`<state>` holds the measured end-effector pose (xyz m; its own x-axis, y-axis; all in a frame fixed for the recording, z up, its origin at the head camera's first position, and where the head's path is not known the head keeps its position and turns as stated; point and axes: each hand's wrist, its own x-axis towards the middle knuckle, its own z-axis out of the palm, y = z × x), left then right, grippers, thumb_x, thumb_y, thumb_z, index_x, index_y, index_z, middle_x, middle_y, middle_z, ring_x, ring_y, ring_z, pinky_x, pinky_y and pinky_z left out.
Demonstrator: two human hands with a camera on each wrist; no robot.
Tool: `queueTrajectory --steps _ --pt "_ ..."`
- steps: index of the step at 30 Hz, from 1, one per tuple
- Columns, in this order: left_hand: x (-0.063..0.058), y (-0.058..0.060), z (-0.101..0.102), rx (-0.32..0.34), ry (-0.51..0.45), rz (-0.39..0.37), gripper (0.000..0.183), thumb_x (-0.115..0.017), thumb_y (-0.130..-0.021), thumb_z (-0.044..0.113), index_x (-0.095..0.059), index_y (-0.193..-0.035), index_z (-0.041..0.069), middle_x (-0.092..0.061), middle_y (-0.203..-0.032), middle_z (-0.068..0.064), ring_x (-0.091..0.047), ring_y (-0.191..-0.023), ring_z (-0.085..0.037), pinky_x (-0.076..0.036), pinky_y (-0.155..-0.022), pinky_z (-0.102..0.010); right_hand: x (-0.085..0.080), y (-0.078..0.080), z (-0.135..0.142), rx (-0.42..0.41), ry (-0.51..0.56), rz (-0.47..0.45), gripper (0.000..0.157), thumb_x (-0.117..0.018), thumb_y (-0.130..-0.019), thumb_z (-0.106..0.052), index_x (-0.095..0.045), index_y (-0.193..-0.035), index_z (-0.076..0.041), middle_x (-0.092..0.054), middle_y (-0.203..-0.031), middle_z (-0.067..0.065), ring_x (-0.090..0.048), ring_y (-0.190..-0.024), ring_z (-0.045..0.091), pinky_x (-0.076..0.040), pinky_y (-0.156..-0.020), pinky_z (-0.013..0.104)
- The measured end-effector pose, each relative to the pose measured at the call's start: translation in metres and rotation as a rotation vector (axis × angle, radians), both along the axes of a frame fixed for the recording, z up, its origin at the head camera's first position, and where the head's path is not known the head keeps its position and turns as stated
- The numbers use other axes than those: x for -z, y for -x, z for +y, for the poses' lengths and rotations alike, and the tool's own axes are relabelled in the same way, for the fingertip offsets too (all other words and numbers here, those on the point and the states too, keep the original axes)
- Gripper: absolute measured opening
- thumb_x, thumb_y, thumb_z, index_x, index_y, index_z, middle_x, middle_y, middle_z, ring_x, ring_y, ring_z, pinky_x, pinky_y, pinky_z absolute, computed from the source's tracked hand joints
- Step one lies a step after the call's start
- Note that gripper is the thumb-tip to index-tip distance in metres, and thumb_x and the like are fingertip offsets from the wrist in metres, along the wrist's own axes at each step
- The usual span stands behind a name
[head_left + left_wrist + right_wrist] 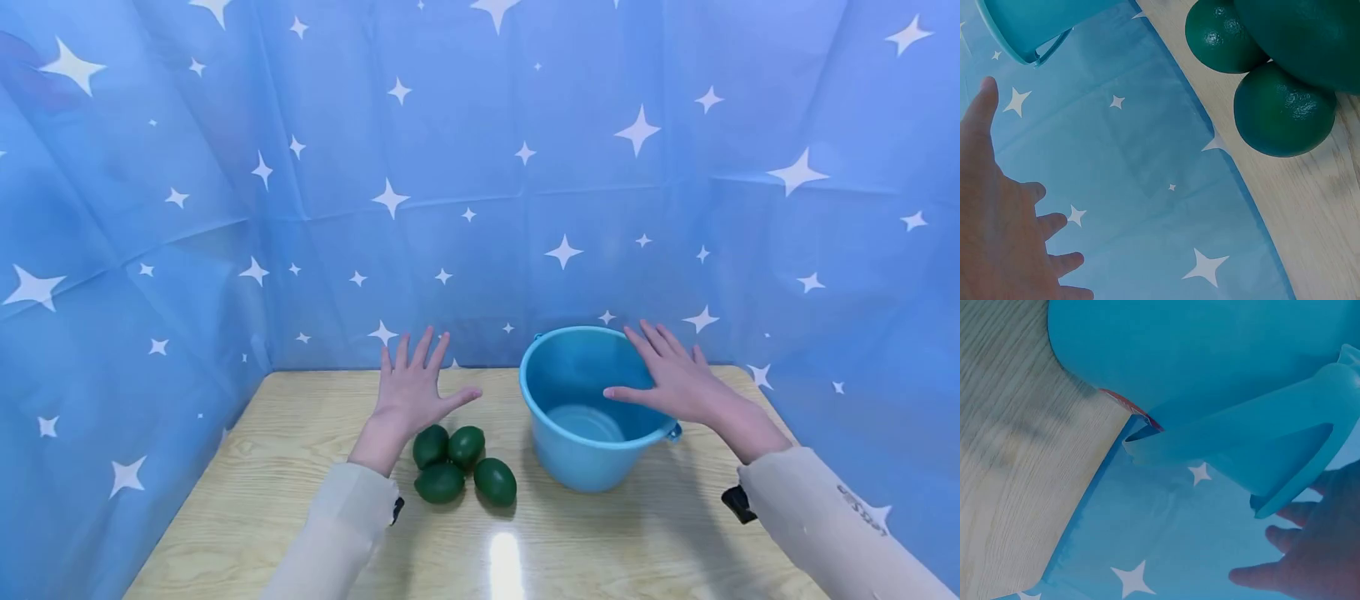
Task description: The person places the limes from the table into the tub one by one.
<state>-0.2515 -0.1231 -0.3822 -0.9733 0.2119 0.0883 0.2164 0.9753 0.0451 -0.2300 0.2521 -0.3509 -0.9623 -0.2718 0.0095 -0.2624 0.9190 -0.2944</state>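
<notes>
A pale wood-grain table (pixel 300 475) backs onto blue, star-printed cloth (pixel 465 167). On the table, a light-blue bucket (pixel 585 468) stands upright, mouth up; to its left lie four glossy dark-green fruits (pixel 439 483) — the front-left one's long axis running sideways, the front-right one's slanting. The left hand (pixel 409 395), near the fruits, and right hand (pixel 681 385), by the bucket — both empty, fingers spread.

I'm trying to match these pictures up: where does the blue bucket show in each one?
Head: the blue bucket stands right of centre, a little below mid-height.
Left wrist: only part shows, in the upper left, cut off by the top edge.
Right wrist: large, across the top and upper right, cut off.
Shared landmark: the blue star-patterned cloth.
</notes>
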Motion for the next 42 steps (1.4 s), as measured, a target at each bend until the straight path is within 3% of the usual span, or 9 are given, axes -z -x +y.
queueTrajectory --steps 42 --pt "0.006 -0.012 0.0 -0.008 -0.015 0.004 0.103 -0.041 -0.082 0.088 -0.011 -0.161 0.03 -0.007 -0.17 -0.005 -0.003 -0.155 -0.041 -0.008 -0.122 -0.068 0.021 -0.016 0.008 -0.033 0.062 0.02 0.105 -0.066 -0.086 -0.063 -0.019 -0.159 -0.004 -0.012 -0.165 0.026 -0.012 -0.148 0.054 -0.016 -0.104 0.084"
